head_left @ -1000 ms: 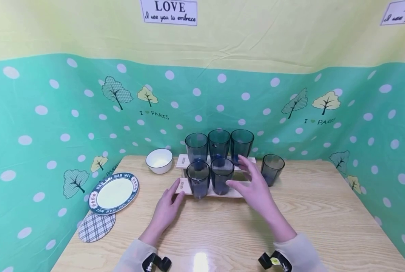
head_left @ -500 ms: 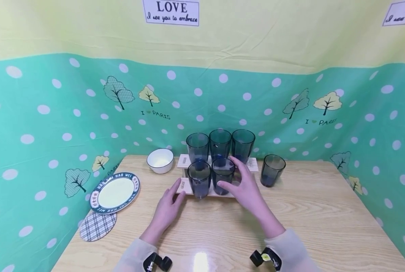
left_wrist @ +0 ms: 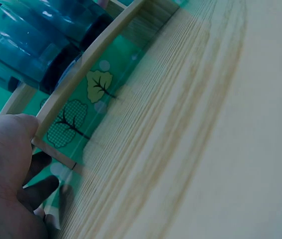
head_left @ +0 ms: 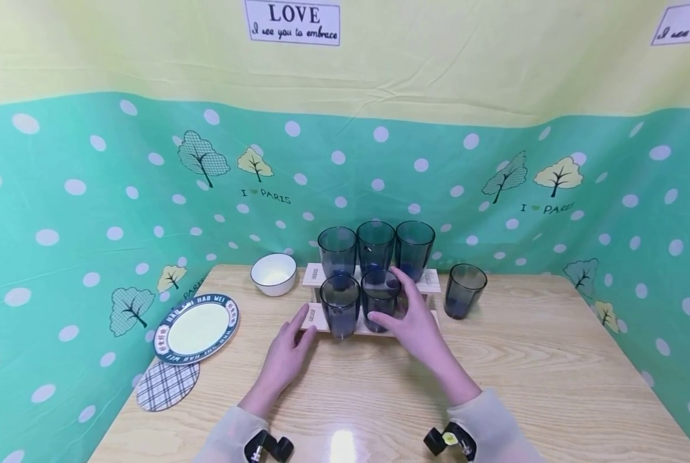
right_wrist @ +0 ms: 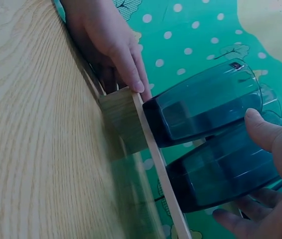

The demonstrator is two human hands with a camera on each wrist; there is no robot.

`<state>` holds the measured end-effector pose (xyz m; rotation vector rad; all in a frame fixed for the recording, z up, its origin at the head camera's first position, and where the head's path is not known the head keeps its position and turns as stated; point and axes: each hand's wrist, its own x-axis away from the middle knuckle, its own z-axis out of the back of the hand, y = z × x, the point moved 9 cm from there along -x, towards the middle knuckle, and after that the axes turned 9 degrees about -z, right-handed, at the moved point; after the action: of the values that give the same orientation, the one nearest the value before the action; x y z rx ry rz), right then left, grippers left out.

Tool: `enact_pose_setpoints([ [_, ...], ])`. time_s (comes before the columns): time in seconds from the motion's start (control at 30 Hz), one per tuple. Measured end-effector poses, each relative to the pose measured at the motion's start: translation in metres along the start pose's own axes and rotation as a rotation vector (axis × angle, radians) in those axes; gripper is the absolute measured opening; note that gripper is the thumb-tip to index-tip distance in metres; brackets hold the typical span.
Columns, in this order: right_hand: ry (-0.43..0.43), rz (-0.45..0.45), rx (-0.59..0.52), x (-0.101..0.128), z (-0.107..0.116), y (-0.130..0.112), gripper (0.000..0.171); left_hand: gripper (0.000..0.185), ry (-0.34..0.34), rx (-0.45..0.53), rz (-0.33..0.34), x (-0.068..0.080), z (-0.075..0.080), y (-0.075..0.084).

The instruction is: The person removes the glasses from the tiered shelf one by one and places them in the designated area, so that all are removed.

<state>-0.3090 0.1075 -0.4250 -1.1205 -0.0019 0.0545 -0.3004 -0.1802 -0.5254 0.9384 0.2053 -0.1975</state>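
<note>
A two-tier wooden rack [head_left: 316, 319] holds three dark blue cups on its back tier [head_left: 375, 241] and two on the front tier. My right hand [head_left: 402, 303] curls round the front middle cup [head_left: 379, 286]. In the right wrist view its thumb [right_wrist: 268, 132] lies on this cup's [right_wrist: 220, 174] side and the fingers curl under it. The front left cup [head_left: 339, 312] stands beside it. My left hand [head_left: 295, 337] rests with straight fingers against the rack's left end [right_wrist: 123, 117], also seen in the left wrist view [left_wrist: 6, 169]. A sixth cup [head_left: 464, 289] stands on the table right of the rack.
A white bowl [head_left: 272, 272] sits left of the rack. A blue-rimmed plate [head_left: 196, 328] and a checked coaster [head_left: 167, 386] lie at the table's left edge. The wooden table [head_left: 524, 373] is walled on three sides by a green dotted cloth.
My right hand has moved left from the rack's right end to the front middle cup and closed its fingers round it. The left hand has stayed at the rack's left end.
</note>
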Motion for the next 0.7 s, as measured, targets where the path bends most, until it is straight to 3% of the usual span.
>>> enact_pose_setpoints([
  [0.33,-0.014,0.023,-0.064,-0.0014,-0.0034,0.0010,0.106,0.062,-0.002,0.004,0.009,0.0004,0.0002,0.0009],
  [0.7,-0.008,0.016,-0.054,-0.0008,-0.0029,0.0022,0.104,0.062,0.004,-0.003,0.010,0.0005,0.0012,0.0012],
])
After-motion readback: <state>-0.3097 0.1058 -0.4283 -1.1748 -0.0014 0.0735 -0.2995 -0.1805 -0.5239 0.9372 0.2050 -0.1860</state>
